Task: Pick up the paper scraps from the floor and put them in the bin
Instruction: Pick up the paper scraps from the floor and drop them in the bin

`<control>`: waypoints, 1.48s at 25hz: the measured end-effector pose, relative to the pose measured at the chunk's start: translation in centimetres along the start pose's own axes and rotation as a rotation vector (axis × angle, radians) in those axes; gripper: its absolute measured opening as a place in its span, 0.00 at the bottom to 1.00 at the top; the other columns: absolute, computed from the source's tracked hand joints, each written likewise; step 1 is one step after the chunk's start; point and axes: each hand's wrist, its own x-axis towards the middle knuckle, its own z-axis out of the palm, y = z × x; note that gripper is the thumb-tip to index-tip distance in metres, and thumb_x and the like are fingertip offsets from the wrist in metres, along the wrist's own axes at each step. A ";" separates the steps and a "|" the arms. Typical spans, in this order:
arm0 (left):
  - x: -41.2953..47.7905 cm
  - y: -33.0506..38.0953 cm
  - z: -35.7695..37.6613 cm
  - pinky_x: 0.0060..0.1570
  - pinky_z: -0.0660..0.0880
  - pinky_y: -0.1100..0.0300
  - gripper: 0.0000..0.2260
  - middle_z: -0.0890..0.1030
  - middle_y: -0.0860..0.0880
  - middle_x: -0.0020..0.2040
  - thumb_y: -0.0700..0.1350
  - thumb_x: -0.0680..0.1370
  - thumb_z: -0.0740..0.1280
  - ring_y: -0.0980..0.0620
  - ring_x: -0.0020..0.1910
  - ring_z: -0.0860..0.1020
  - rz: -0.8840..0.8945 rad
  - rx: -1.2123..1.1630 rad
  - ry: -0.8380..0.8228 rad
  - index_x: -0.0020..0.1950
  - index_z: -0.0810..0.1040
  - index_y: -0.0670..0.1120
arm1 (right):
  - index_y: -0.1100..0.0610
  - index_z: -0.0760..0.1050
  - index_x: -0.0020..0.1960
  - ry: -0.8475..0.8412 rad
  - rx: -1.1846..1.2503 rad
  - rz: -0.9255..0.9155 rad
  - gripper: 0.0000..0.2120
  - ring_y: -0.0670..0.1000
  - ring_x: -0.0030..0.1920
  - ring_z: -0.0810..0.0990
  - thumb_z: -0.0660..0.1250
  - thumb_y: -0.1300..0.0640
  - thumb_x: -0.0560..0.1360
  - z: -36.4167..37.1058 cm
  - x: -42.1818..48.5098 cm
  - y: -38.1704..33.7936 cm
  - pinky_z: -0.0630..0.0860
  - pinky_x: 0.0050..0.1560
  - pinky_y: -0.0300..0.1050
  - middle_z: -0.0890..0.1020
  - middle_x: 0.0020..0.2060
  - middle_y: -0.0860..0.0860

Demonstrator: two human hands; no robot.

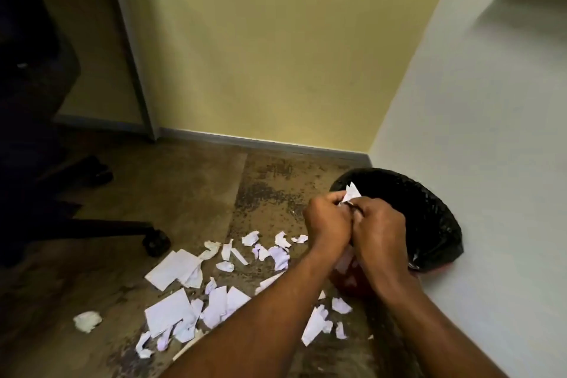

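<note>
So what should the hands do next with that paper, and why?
Probably open both hands and let it drop: the left hand and right hand pinch a white paper scrap over the black-lined bin, and many scraps lie on the floor.

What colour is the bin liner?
Black and glossy: the bin liner shows best in the head view.

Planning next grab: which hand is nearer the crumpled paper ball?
Left. The left hand is right of the crumpled paper ball; the right hand farther right, at the bin.
</note>
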 end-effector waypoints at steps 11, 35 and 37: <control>-0.4 -4.8 6.8 0.58 0.72 0.64 0.20 0.82 0.51 0.57 0.34 0.73 0.60 0.51 0.58 0.75 0.479 0.480 0.020 0.60 0.81 0.47 | 0.62 0.74 0.63 0.172 0.086 0.148 0.15 0.57 0.58 0.77 0.61 0.64 0.77 -3.1 1.9 12.1 0.69 0.56 0.40 0.78 0.59 0.59; -7.8 -31.8 -22.6 0.48 0.79 0.54 0.09 0.84 0.48 0.47 0.41 0.77 0.62 0.49 0.45 0.81 -0.144 0.935 -0.100 0.51 0.81 0.49 | 0.51 0.72 0.62 -0.770 -0.278 -0.334 0.16 0.58 0.49 0.79 0.61 0.61 0.75 29.7 -21.8 3.5 0.76 0.44 0.48 0.74 0.57 0.57; -7.8 -31.2 -22.4 0.42 0.78 0.57 0.08 0.85 0.49 0.43 0.41 0.77 0.63 0.50 0.42 0.82 -0.174 0.883 -0.057 0.48 0.82 0.48 | 0.52 0.75 0.58 -0.723 -0.189 -0.247 0.13 0.58 0.48 0.79 0.63 0.60 0.75 29.0 -21.1 3.7 0.76 0.44 0.47 0.76 0.54 0.57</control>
